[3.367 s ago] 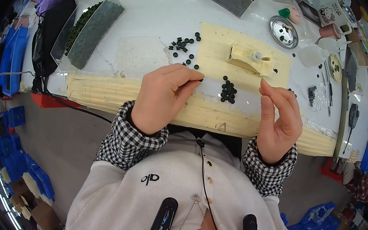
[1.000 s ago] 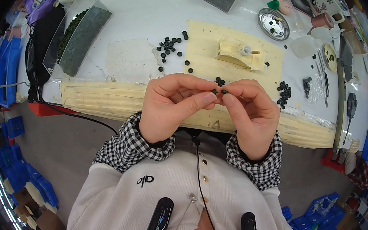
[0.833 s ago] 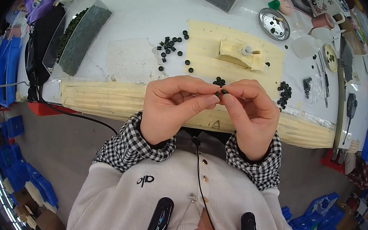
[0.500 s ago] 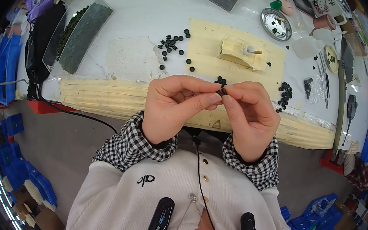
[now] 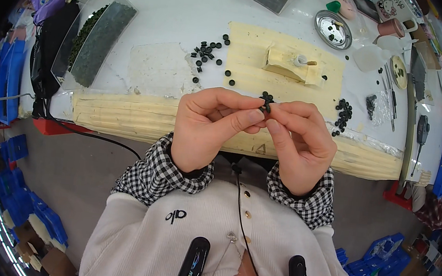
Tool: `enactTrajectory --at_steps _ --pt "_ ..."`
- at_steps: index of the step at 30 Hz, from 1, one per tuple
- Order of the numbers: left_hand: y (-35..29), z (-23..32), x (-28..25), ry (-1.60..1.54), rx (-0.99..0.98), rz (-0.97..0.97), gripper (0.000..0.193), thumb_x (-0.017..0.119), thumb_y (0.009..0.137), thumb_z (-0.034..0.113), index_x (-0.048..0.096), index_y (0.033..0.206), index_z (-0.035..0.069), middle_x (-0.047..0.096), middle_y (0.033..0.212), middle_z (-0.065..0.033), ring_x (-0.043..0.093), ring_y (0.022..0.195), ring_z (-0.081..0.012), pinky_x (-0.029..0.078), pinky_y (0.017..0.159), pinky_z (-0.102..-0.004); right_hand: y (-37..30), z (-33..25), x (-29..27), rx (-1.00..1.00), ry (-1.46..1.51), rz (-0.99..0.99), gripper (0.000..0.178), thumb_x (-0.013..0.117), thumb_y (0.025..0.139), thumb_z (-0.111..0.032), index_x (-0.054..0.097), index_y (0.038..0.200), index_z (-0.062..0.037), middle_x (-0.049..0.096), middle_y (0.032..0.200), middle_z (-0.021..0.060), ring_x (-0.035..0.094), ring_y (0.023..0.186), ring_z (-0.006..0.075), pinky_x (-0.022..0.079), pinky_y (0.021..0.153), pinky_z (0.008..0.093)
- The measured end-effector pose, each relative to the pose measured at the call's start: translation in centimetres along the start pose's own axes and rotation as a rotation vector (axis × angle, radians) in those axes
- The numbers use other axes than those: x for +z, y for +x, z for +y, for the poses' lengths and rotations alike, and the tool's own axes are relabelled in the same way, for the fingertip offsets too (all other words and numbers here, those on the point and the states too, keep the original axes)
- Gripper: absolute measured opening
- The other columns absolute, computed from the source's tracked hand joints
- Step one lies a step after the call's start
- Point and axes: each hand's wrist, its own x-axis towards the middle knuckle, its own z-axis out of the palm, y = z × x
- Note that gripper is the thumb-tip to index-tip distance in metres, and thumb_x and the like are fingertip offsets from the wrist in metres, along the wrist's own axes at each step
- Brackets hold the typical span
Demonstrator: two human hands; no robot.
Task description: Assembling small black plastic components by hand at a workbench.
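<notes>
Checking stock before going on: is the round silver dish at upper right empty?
Not empty: a few small green pieces and a tan piece lie in the silver dish; its shiny bottom shows between them.

Observed: left hand [image 5: 206, 125] and right hand [image 5: 305, 144], well apart at first, have closed together; small dark pieces [image 5: 267, 108], visibly separate a second ago, now adjoin at the fingertips.
</notes>
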Motion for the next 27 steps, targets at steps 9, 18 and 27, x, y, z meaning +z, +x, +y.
enactTrajectory --at_steps 9,18,27 --pt "-0.29 -0.15 0.13 0.198 0.125 0.011 0.016 0.063 0.079 -0.009 0.064 0.094 -0.006 0.065 0.092 -0.0143 0.064 0.084 -0.0158 0.053 0.074 -0.0236 -0.19 0.08 -0.06 0.128 0.176 -0.018 0.02 0.061 0.078 0.01 0.065 0.097 0.0037 0.059 0.098 0.0135 0.059 0.089 0.0168 0.05 0.077 0.0249" --pt "-0.17 0.1 -0.17 0.312 0.174 -0.029 0.018 0.063 0.078 -0.009 0.064 0.096 -0.005 0.065 0.092 -0.0132 0.063 0.084 -0.0154 0.052 0.075 -0.0234 -0.26 0.14 -0.29 -0.043 -0.126 -0.019 0.023 0.064 0.076 0.008 0.066 0.098 0.0013 0.061 0.096 0.0114 0.059 0.088 0.016 0.048 0.075 0.0245" --pt "-0.08 0.05 0.04 0.203 0.098 0.019 0.015 0.064 0.079 -0.007 0.064 0.094 -0.007 0.066 0.091 -0.0145 0.065 0.082 -0.0166 0.054 0.075 -0.0248 -0.21 0.07 -0.25 0.054 0.01 -0.037 0.023 0.064 0.076 0.007 0.067 0.098 0.0009 0.06 0.096 0.0104 0.06 0.086 0.0157 0.048 0.074 0.0238"
